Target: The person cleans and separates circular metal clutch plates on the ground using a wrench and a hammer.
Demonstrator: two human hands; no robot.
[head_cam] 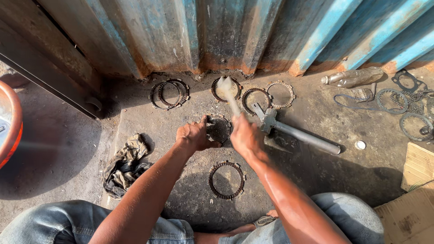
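Ring (219, 130) sits on the concrete floor (316, 180), pinned under our left hand (195, 135): fingertips curl over its near-left edge, thumb side toward the wall. Right hand (246, 138) is clenched round a thin handle, and the brush (226, 86) on it reaches past the fingertips, blurred, so it looks mid-stroke. Judgement: we should keep the left fingers on the rim only, clear of the face being worked, and press flat so the ring doesn't skate. Short strokes away from the knuckles. Just right of our right fingers lies a grey metal bar (298, 134); beyond the fingertips, more rings (169, 93) lean by the rusty blue sheet wall (217, 36). One ring (226, 180) lies behind the wrists, rag (124, 165) left of the left forearm.
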